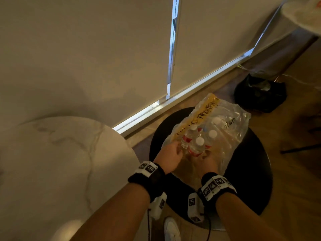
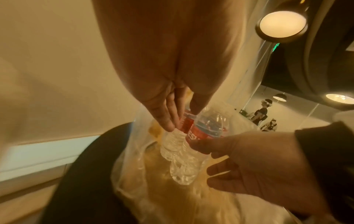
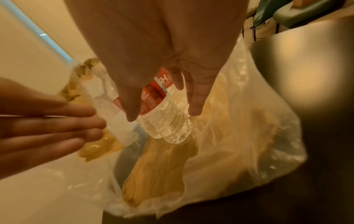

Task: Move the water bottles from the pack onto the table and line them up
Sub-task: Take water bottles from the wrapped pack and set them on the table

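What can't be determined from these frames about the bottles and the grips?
- Bottle count: head view, crumpled pack wrap hides some.
- Left hand grip: fingertips behind bottles; left wrist view shows fingers only touching a bottle.
- Right hand: seen through wrap, blurred.
- Table: cut off.

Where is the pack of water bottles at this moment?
In the head view the pack sits on the round black stool, right of the white marble table, with both hands reaching into its torn near end.
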`<state>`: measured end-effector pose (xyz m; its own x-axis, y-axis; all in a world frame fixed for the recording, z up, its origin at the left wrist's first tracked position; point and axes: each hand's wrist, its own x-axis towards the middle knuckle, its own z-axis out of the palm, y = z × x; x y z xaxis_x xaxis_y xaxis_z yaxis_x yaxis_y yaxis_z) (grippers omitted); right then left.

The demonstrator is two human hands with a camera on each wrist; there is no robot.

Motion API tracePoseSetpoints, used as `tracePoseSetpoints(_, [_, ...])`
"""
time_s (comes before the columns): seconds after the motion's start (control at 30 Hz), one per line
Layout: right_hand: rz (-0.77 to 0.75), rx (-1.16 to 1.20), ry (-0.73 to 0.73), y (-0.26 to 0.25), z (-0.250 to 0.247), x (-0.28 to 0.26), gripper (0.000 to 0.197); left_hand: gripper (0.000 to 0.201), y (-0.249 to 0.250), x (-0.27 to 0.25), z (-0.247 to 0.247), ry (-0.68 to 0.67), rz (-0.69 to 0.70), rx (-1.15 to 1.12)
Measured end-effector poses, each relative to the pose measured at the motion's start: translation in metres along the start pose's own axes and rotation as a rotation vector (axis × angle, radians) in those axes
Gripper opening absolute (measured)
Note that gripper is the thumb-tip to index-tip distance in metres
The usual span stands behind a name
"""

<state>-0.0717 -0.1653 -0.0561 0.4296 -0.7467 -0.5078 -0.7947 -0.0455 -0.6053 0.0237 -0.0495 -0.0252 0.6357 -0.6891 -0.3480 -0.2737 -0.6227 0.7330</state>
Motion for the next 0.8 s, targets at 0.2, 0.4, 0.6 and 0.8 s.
tracePoseSetpoints(0.2, [-0.013, 0.073, -0.146, 0.010, 0.002, 0.038, 0.027, 0.060, 0.005, 0.074, 0.015, 0.103, 0.116, 0.043])
tracePoseSetpoints(0.4, [-0.054, 0.083, -0.175, 0.017, -0.006, 0.040, 0.020, 0.064, 0.004, 0.092, 0.015, 0.025, 0.162, -0.074])
tracePoseSetpoints(0.6, [-0.173, 0.052, -0.161, 0.018, -0.024, 0.018, 0.050, 0.069, 0.003, 0.065, 0.010, 0.017, 0.151, -0.088])
tracePoseSetpoints(0.8, [-0.387, 0.015, -0.224, 0.003, -0.043, -0.045, 0.053, 0.070, 0.009, -0.010, -0.024, -0.033, 0.088, -0.220])
